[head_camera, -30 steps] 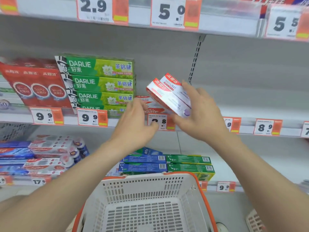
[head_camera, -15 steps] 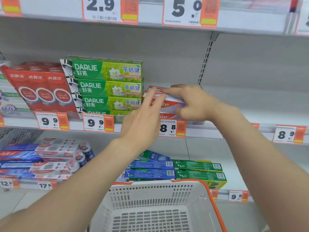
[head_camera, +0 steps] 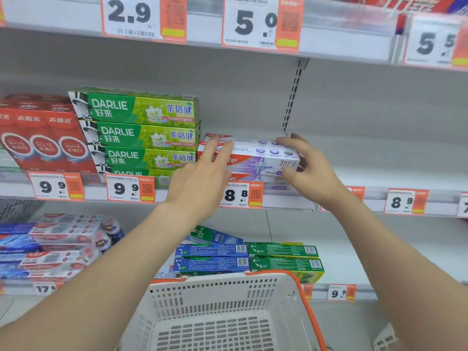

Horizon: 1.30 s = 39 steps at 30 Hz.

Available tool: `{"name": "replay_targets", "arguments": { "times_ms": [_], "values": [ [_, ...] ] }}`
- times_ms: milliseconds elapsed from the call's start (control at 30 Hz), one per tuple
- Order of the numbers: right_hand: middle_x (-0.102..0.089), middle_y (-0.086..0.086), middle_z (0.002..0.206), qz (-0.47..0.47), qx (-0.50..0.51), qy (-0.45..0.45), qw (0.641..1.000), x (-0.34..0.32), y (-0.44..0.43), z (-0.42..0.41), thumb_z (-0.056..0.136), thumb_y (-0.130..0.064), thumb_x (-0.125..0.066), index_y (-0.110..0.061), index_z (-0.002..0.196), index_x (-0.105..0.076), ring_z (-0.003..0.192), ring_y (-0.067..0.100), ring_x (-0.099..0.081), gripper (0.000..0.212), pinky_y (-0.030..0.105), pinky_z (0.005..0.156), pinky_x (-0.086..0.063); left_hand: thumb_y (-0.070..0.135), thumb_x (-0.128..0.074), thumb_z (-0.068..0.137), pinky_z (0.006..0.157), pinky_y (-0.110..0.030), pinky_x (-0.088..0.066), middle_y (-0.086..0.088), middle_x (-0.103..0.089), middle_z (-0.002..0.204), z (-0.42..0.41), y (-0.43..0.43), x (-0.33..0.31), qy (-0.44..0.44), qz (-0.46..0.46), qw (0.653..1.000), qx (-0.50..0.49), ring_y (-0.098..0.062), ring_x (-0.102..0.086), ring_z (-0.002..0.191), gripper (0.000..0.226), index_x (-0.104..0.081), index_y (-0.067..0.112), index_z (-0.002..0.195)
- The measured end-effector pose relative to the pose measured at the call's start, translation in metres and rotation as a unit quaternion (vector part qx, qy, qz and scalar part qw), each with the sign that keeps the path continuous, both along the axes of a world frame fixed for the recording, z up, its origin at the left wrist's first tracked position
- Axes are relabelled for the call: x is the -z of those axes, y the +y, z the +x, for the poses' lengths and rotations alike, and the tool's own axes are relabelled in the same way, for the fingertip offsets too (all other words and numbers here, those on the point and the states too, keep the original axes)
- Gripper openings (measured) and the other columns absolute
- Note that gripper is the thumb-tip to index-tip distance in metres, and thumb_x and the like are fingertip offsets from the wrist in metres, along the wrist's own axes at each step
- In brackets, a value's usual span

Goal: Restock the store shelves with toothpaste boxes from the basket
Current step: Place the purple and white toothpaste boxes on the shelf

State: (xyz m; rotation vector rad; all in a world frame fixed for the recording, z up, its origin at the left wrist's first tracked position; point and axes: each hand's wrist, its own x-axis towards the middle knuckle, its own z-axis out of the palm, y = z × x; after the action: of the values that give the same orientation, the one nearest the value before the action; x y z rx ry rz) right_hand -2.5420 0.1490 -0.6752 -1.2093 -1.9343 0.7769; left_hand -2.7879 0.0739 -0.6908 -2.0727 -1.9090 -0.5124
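Seems to be the placing step: setting a toothpaste box (head_camera: 263, 162) onto the middle shelf (head_camera: 385, 171), close to its front edge, flat on top of a lower box (head_camera: 255, 178) of the same kind. Sits just right of the stack of green boxes (head_camera: 141, 133) and directly above the 8.8 price tag (head_camera: 240, 195), with bare shelf running off toward the right edge.

Gripping the box's right end with the right hand (head_camera: 311, 171), fingers curled over the top and thumb tucked at the front. Touching the left end with the left hand (head_camera: 200, 178), fingers straight and slightly spread, holding nothing.

Next, by judgement: nudge the box flush with the one below and snug against the green stack. Loosen the right-hand grip without dragging the box forward off the front edge, then reach down to the basket (head_camera: 228, 312) at the bottom of the view. No boxes visible in the part of the basket on show, so possibly the last one. Cannot tell for the near side, cut off by the frame.
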Motion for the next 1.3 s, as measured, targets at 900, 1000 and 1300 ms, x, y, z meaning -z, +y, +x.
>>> {"name": "replay_targets", "arguments": {
  "times_ms": [900, 1000, 1300],
  "values": [
    [-0.081, -0.006, 0.100, 0.056, 0.096, -0.114, 0.987, 0.021, -0.015, 0.006, 0.102, -0.019, -0.063, -0.021, 0.122, -0.075, 0.102, 0.022, -0.074, 0.024, 0.040, 0.097, -0.055, 0.033, -0.072, 0.098, 0.068, -0.047, -0.056, 0.007, -0.041, 0.165, 0.008, 0.003, -0.011, -0.013, 0.041, 0.996, -0.074, -0.041, -0.072, 0.108, 0.052, -0.052, 0.030, 0.146],
    [-0.081, -0.005, 0.099, 0.065, 0.100, -0.118, 0.986, 0.024, -0.014, 0.005, 0.102, -0.019, -0.062, -0.021, 0.120, -0.075, 0.103, 0.027, -0.074, 0.022, 0.044, 0.097, -0.054, 0.033, -0.073, 0.097, 0.070, -0.047, -0.057, 0.006, -0.045, 0.162, 0.007, 0.003, -0.011, -0.015, 0.050, 0.996, -0.069, -0.039, -0.071, 0.112, 0.052, -0.054, 0.030, 0.145],
    [-0.074, -0.003, 0.115, 0.052, 0.166, -0.122, 0.977, 0.013, -0.018, -0.007, 0.081, -0.040, -0.065, -0.026, 0.143, -0.053, 0.109, 0.028, -0.067, 0.065, 0.040, 0.094, -0.054, 0.040, -0.068, 0.099, 0.063, -0.041, -0.048, 0.002, -0.034, 0.167, 0.009, 0.007, -0.006, 0.006, 0.032, 0.997, -0.065, -0.041, -0.072, 0.105, 0.063, -0.040, 0.026, 0.153]
  ]
}}
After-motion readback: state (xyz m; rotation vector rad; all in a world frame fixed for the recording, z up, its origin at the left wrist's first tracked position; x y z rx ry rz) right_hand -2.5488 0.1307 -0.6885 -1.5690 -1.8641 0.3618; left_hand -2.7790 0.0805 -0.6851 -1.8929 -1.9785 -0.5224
